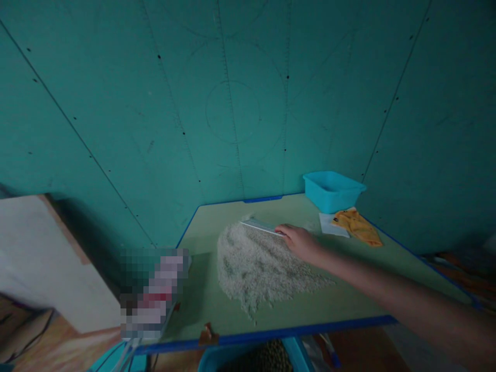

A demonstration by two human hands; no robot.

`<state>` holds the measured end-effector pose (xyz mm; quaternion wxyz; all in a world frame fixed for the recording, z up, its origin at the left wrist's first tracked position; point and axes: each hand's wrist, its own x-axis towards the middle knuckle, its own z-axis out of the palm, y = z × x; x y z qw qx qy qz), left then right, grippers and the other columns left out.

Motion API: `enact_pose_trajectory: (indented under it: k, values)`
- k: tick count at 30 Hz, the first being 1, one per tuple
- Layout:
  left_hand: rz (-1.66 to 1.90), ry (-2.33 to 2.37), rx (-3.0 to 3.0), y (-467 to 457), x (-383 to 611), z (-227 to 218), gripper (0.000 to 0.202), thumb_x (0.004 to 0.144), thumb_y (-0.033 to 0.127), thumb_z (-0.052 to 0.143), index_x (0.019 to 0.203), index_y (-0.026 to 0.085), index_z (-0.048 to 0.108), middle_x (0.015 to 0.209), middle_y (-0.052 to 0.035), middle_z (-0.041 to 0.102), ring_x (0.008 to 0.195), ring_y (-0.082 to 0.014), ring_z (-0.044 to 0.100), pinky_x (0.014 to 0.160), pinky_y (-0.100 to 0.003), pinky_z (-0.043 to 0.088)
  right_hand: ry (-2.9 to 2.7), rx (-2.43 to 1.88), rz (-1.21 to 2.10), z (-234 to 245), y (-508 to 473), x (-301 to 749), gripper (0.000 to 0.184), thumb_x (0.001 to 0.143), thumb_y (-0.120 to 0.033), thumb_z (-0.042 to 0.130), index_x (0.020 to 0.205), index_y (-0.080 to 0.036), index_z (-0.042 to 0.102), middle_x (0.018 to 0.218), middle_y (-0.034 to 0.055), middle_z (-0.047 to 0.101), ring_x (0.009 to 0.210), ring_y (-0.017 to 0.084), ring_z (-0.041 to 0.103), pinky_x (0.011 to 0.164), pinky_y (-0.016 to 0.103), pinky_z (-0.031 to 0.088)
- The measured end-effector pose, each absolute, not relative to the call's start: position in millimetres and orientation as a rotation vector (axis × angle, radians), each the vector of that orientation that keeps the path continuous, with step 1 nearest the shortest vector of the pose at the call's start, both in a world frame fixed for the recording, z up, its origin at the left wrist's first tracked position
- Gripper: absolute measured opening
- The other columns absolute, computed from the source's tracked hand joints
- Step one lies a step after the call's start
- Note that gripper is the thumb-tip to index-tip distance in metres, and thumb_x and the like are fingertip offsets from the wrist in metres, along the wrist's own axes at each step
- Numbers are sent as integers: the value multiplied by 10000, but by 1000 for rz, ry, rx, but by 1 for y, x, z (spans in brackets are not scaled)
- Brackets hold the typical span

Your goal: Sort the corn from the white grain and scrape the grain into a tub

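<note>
My right hand [294, 240] reaches in from the right, fingers closed around the near end of a thin white strip [260, 225]. The strip is long and flat; its exact kind is too blurred to make out. It lies against the top of a wide pile of small pale grains [263, 263], which looks like rice. Loose grains trail off the pile's front and right edges. The pile is spread over a pale green table [205, 222] with blue edging. My left hand is out of view.
A turquoise basin [334, 194] stands at the back right, beside white paper [329, 226] and a yellow cloth [358, 226]. A pixelated object [157, 299] stands at the left edge. Below the front edge is a blue tub [302, 356] of dark round grains. A green wall [248, 103] rises behind.
</note>
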<state>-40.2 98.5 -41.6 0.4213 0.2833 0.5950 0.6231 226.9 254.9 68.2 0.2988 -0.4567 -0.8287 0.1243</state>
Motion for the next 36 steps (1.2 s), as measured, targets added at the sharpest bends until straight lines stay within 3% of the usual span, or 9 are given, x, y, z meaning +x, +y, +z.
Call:
enact_pose_trajectory:
  k: [4, 10, 17, 24, 32, 36]
  values:
    - [1582, 1526, 769, 98, -44, -40, 142, 550, 210, 672, 575, 329, 600, 622, 95, 676, 1018, -363, 601, 687, -488, 543, -2140, -1265, 291, 75, 253, 227, 262, 798, -85, 443, 962, -189, 620, 940, 79, 668, 850, 184, 618, 712, 270, 448]
    - [1552, 1660, 799, 97, -45, -42, 114, 590, 213, 665, 568, 303, 599, 766, 58, 706, 1143, -361, 518, 792, -522, 528, -1951, -1427, 204, 94, 291, 269, 202, 842, -174, 450, 981, -170, 597, 827, 64, 654, 742, 184, 605, 633, 280, 445]
    - [1531, 1818, 874, 98, -49, -49, 132, 593, 199, 650, 502, 255, 572, 848, 37, 689, 1358, -383, 89, 1031, -613, 271, -1844, -1489, 202, 89, 331, 315, 234, 871, -317, 496, 1005, -138, 564, 960, 48, 593, 817, 135, 578, 731, 335, 492]
    - [1482, 1779, 903, 97, -52, -55, 112, 601, 255, 643, 520, 293, 575, 721, 52, 685, 1209, -426, 425, 891, -640, 418, -1875, -1463, 278, 75, 347, 320, 260, 868, -325, 500, 1044, -141, 555, 992, 56, 587, 842, 144, 580, 740, 345, 497]
    - [1507, 1678, 880, 97, -50, -55, 96, 604, 256, 623, 541, 312, 576, 708, 63, 688, 1175, -392, 477, 835, -548, 490, -1887, -1478, 305, 71, 348, 325, 254, 870, -333, 495, 1014, -136, 563, 966, 52, 593, 840, 145, 580, 749, 350, 489]
    - [1528, 1682, 862, 98, -52, -52, 89, 604, 259, 652, 565, 302, 585, 774, 53, 701, 1195, -359, 464, 890, -523, 469, -1920, -1486, 305, 72, 341, 328, 217, 864, -310, 497, 972, -137, 573, 917, 48, 613, 815, 146, 583, 747, 341, 475]
